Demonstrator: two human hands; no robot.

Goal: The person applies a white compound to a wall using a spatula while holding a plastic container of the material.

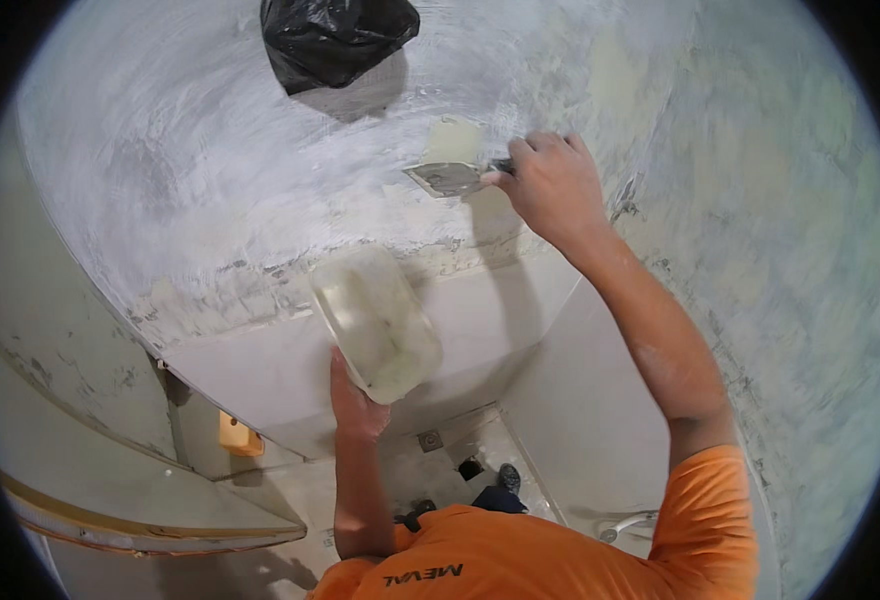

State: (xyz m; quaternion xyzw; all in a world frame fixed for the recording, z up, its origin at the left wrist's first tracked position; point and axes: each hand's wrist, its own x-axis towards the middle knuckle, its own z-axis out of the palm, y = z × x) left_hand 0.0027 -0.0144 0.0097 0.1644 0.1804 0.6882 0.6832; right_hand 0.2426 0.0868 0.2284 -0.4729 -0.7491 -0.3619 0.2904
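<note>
My right hand (557, 185) is closed round the handle of a putty knife (447, 178). Its wide blade lies against the wall just below a fresh pale patch of filler (455, 138). Lower and to the left, my left hand (358, 402) grips a translucent plastic tub (378, 320) by its near end. The tub is tilted, and pale filler smears its inside. Most of my left fingers are hidden behind the tub.
A black plastic bag (338, 42) covers something on the wall above. White panels line the wall's lower part. An orange-yellow box (241, 435) stands at lower left, near a curved board edge (160, 535). The floor has a drain (429, 441) and a dark hole (471, 468).
</note>
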